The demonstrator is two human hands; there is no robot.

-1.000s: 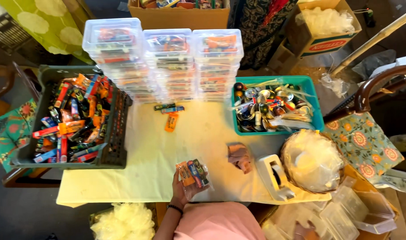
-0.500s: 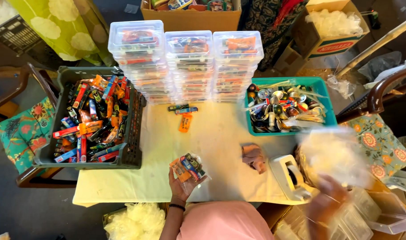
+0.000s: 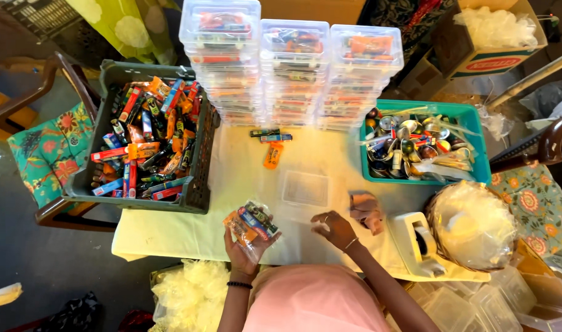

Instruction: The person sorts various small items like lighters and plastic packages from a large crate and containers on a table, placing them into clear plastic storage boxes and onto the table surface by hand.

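Clear plastic now lies in front of me: an empty shallow box (image 3: 305, 187) sits on the pale yellow tablecloth (image 3: 170, 230), where a moment ago that spot was bare and my right hand was off to the side by the heap of spare containers (image 3: 477, 301). So the box has arrived, and the bundle I hold has somewhere to go. My left hand (image 3: 244, 246) keeps its grasp on a crinkly clear packet of small colourful toys (image 3: 251, 222), fingers curled under it, just left of the box and a little nearer to me. My right hand (image 3: 336, 229) rests on the cloth below the box, fingers loosely bent and holding nothing, apart from the box's near edge. Beside it lies a small brownish crumpled piece (image 3: 365, 210) and a white tape dispenser (image 3: 416, 240). Further off, a dark green crate (image 3: 198, 178) brims with glossy long packets, three stacks of lidded clear boxes (image 3: 293, 74) stand at the far edge, a teal tray (image 3: 471, 123) holds shiny round metallic bits, and a round basket (image 3: 471, 224) is filled with filmy bags
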